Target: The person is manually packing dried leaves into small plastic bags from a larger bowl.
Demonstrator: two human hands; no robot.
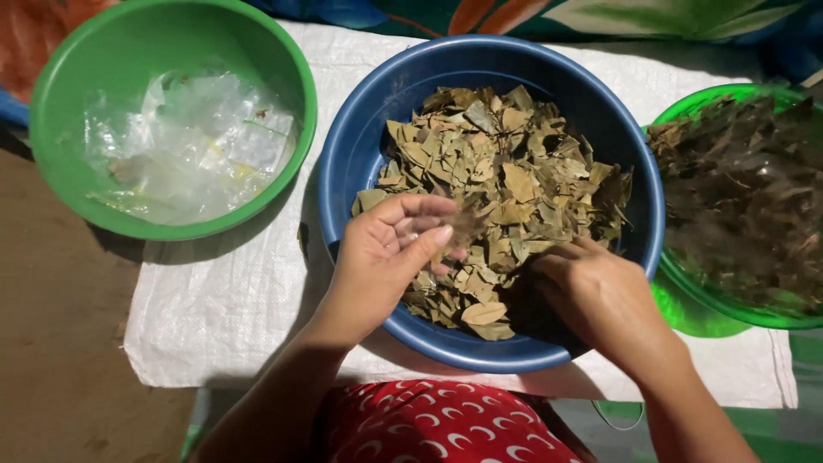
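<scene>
While the left hand (pixel 390 249) pinches a few dried leaves (pixel 506 184) above the blue basin (pixel 351 163) and the right hand (pixel 591 291) curls loosely into the heap, the leaves look light, brittle and crumbly, best gathered gently in small loose bunches.

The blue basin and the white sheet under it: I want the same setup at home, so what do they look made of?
The blue basin looks like moulded plastic: even colour, smooth rim with a soft sheen. The white sheet seems to be woven plastic sacking, since a fine grid weave shows, though cloth cannot be ruled out. The green bowl beside it looks like the same glossy plastic.
</scene>
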